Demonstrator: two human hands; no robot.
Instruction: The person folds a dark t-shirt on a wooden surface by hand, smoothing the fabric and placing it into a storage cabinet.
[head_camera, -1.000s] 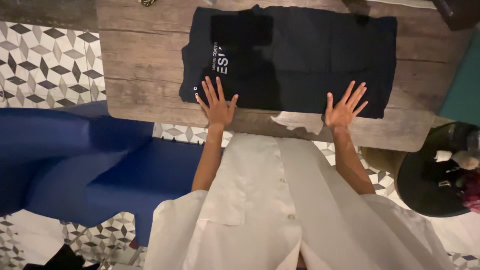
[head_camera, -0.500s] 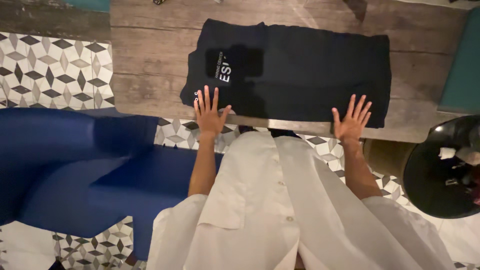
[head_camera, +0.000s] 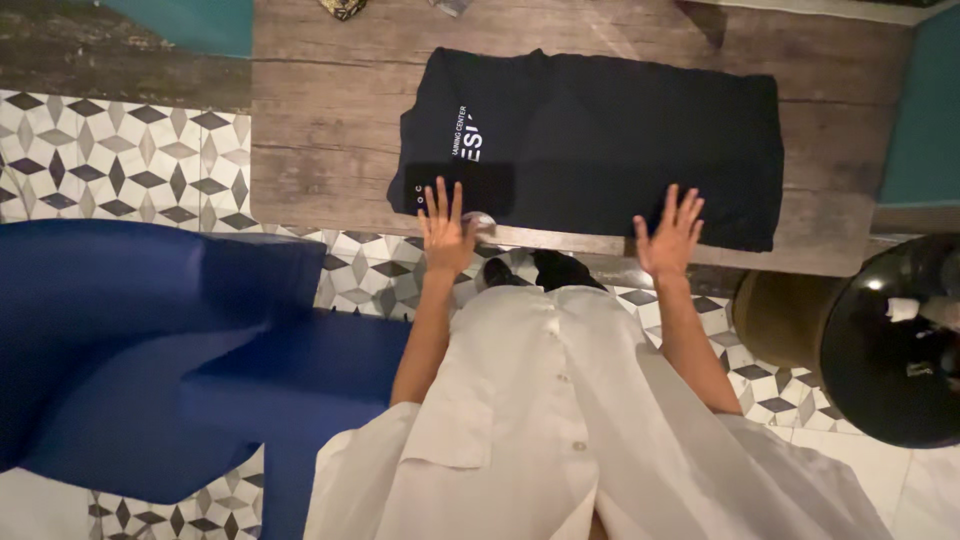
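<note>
Head view, looking straight down. Nearest the camera is the person's pale buttoned shirt, with both forearms reaching forward from it. To the left lies a blue upholstered seat; to the right stands a round black side table; patterned floor tiles show between them.

Left hand: flat, palm down, fingers fully spread and straight, closed on nothing. The fingertips lie at the near left corner of the dark folded garment, beside its white lettering; whether they press on the cloth or hover just above it cannot be told.

Right hand: likewise open and splayed, holding nothing, fingertips over the near edge of the garment towards its right end, the palm past the edge of the wooden surface.

The garment lies flat in a long rectangle across the surface, its near edge running just inside the surface's near edge. The two hands sit well apart along that edge, a placement that appears suited to flattening or steadying the fold evenly from both ends.

At the far edge, small objects are cut off by the frame and cannot be identified.
</note>
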